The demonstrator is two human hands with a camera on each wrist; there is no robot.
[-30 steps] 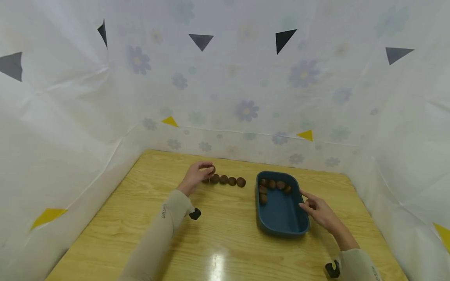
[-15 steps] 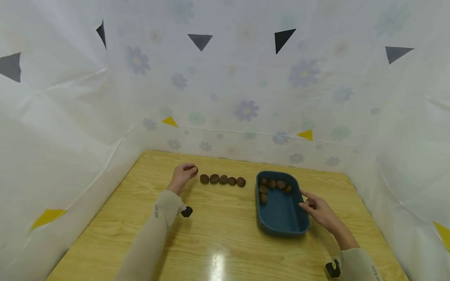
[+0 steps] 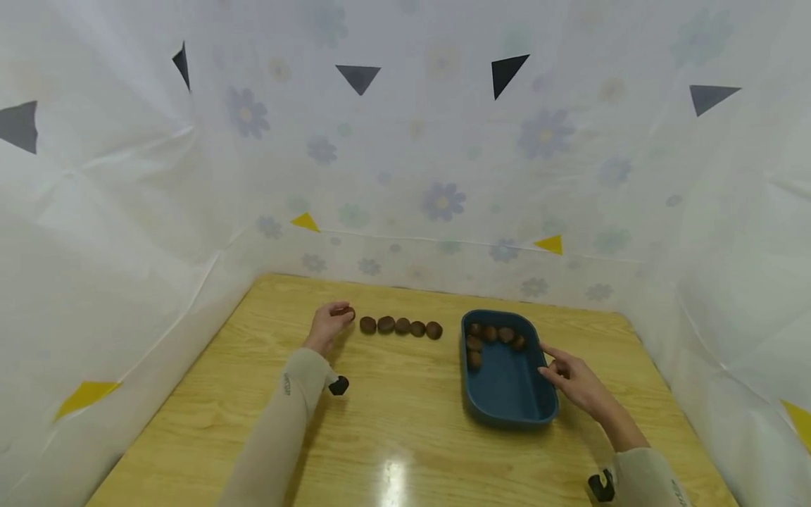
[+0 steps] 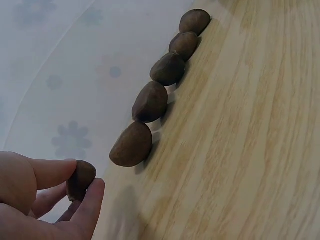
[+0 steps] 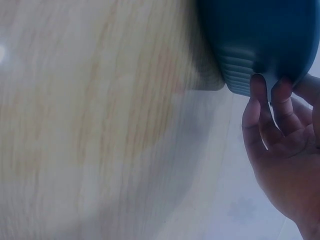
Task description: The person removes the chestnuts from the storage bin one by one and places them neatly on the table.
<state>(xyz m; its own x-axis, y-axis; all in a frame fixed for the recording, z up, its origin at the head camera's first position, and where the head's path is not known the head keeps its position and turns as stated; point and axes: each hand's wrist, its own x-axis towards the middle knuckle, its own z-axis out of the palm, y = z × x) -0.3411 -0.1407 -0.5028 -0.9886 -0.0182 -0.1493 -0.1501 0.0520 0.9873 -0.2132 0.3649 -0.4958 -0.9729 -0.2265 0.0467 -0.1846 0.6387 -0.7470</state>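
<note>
Thumb and fingertips of my left hand [image 3: 327,327] pinch a brown chestnut [image 4: 82,179]. It is just beyond the left end of a row of several chestnuts [image 3: 386,324] on the table; in the left wrist view a small gap separates it from the nearest one [image 4: 132,145]. My right hand [image 3: 578,382] holds the right side of a dark blue rectangular container [image 3: 507,394], its fingertips against the wall in the right wrist view. Several more chestnuts [image 3: 491,334] lie inside, along the container's far and left walls.
Everything stands on a wood-grain table [image 3: 405,415]. White flower-printed sheeting [image 3: 405,155] hangs behind and at both sides, with grey, black and yellow triangles on it. Black devices [image 3: 338,385] are worn at both cuffs.
My left hand has carried its chestnut leftward from above the row to past its left end, then slightly down. My right hand and the container have stayed put.
</note>
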